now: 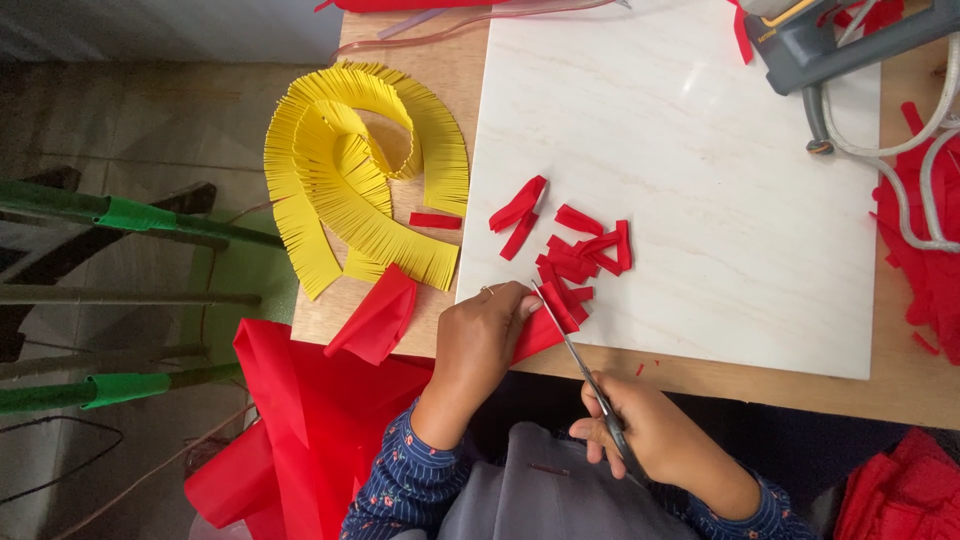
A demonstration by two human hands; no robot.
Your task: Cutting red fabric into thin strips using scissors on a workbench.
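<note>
My left hand [480,335] pinches a folded piece of red paper [540,335] at the near edge of a white marble slab [700,180]. My right hand [650,435] grips a pair of scissors [585,370], whose blades reach up into the red paper. Several cut red paper strips [575,250] lie in a small heap on the slab just beyond the blades. One more red strip [435,220] lies on the wooden table beside the slab.
Curled yellow fringed paper [360,180] lies on the wooden table [900,390] left of the slab. A large red sheet [300,420] hangs off the near left edge. A grey glue gun [830,45] with cables sits at the top right, red scraps [935,270] at the right.
</note>
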